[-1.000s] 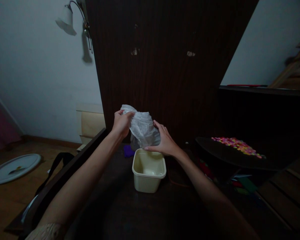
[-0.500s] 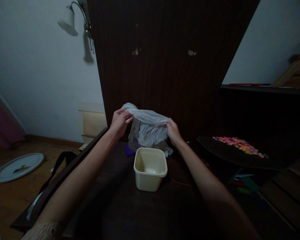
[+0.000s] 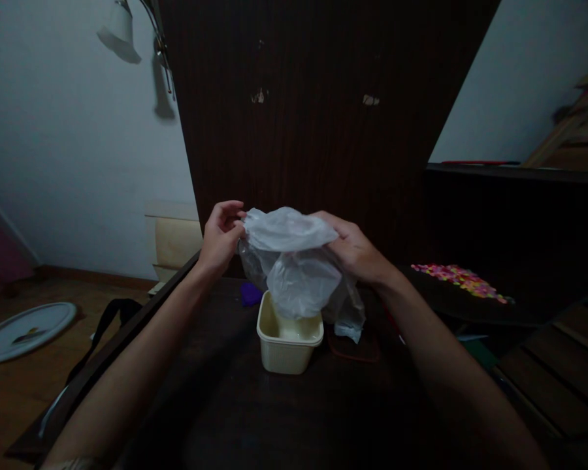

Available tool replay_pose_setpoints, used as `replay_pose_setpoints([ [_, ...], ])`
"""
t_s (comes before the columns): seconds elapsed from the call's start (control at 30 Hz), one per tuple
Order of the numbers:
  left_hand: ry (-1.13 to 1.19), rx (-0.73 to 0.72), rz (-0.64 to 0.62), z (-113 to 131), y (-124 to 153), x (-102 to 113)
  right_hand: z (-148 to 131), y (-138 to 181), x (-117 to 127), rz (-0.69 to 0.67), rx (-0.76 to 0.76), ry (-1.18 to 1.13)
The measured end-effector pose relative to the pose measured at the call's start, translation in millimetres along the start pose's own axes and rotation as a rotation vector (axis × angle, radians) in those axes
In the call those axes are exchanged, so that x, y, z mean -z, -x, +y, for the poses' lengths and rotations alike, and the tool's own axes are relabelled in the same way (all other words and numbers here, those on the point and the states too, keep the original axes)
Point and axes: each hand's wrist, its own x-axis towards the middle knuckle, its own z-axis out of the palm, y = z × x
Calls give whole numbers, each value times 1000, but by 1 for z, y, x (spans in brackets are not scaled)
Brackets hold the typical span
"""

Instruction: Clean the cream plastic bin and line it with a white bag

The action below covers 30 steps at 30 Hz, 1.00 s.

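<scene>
A thin white plastic bag [image 3: 294,267] was held stretched between two bare hands above a dark table [image 3: 274,418]. The hands were kept apart, each clamped on the bag's upper edge: the left hand [image 3: 220,238] was pinched on one corner, and the right hand [image 3: 355,251] was closed over the opposite side. The bag's crumpled body was seen hanging below and between the hands, its lowest fold dipping into the mouth of a cream plastic tub [image 3: 289,343] set on the table directly beneath them. The tub's inside was largely covered by the bag, and what either container held could not be made out. A small purple object [image 3: 249,294] was glimpsed just below the left hand, behind the tub. Well to the right of the right hand, small coloured pieces [image 3: 458,277] were spread on a dark tray [image 3: 445,303]. Far to the left of the left hand, a white plate [image 3: 27,323] was left on the wooden floor.
</scene>
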Motion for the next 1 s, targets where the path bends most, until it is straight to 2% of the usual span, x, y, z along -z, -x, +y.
replay_pose_setpoints([
  [0.1,-126,23,-144,1,19,18,-18,19,-12,-364,6,190],
  [0.2,-234,97,-252,-7,36,39,-22,40,-32,-583,-59,449],
  [0.3,-420,109,-296,-16,45,58,-19,57,-50,-657,-107,594],
  [0.43,-643,-56,-328,-10,56,64,-19,65,-55,-704,-131,615],
  [0.5,-633,-134,-468,4,65,58,-21,61,-50,-701,-137,561],
  [0.63,-622,-141,-887,30,89,43,-17,48,-39,-638,-114,479],
  [0.7,-672,-148,-976,34,100,39,-8,43,-36,-613,-97,471],
  [0.77,-718,-177,-1006,33,109,37,3,38,-37,-641,-109,467],
  [0.87,-728,-278,-1018,25,122,38,21,33,-43,-792,-146,458],
  [1.0,-741,-469,-961,13,140,40,40,24,-60,-1136,-277,517],
])
